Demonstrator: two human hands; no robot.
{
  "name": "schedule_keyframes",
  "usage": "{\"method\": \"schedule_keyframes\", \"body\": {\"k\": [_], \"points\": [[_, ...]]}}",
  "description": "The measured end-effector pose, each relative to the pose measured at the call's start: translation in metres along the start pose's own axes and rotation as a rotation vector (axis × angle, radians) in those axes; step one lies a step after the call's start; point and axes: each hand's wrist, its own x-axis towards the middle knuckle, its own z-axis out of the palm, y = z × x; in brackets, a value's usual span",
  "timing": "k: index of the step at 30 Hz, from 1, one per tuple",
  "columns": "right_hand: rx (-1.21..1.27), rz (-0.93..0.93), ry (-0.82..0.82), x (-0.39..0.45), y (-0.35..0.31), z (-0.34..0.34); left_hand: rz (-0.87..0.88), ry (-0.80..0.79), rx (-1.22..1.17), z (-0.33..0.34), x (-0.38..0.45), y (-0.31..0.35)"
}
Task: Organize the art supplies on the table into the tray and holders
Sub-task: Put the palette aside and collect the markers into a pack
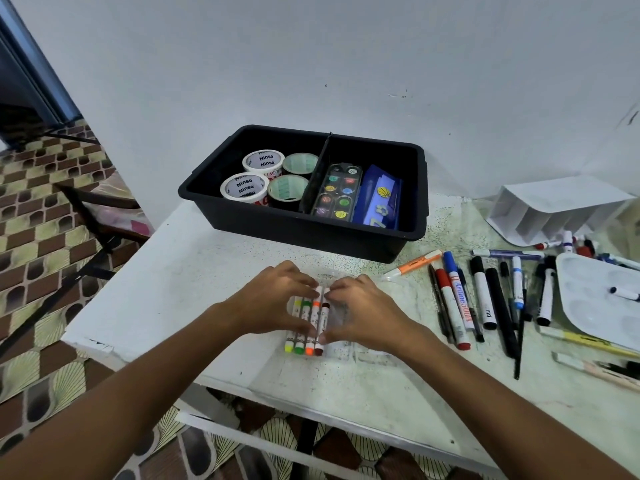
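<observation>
1. Working at the near middle of the bench (173,271), both hands meeting over a row of four markers (306,322) lying in a clear plastic sleeve (341,336).
2. Left hand (273,299) curling its grip round the left side of the markers, fingertips at the far caps, thumb near the coloured ends.
3. Right hand (360,313) pinching the same markers from the right, thumb pressing near the brown one.
4. Sitting at the far side, a black tray (304,223), holding four tape rolls (266,178) in its left compartment, a paint palette (336,195) and a blue case (379,202) in its right.
5. Lying loose on the right, many pens and markers (485,299), beside a white mixing palette (602,299).
6. Resting tipped over at the far right, a white holder (554,209).
</observation>
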Motion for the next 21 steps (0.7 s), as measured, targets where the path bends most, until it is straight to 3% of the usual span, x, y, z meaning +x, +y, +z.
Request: {"method": "schedule_keyframes", "body": {"k": [11, 21], "points": [[-0.162, -0.028, -0.006, 0.016, -0.003, 0.008, 0.004, -0.019, -0.001, 0.002, 0.004, 0.0], [-0.126, -0.081, 0.002, 0.014, 0.004, 0.008, -0.053, -0.095, 0.109, -0.009, 0.011, 0.012]]}}
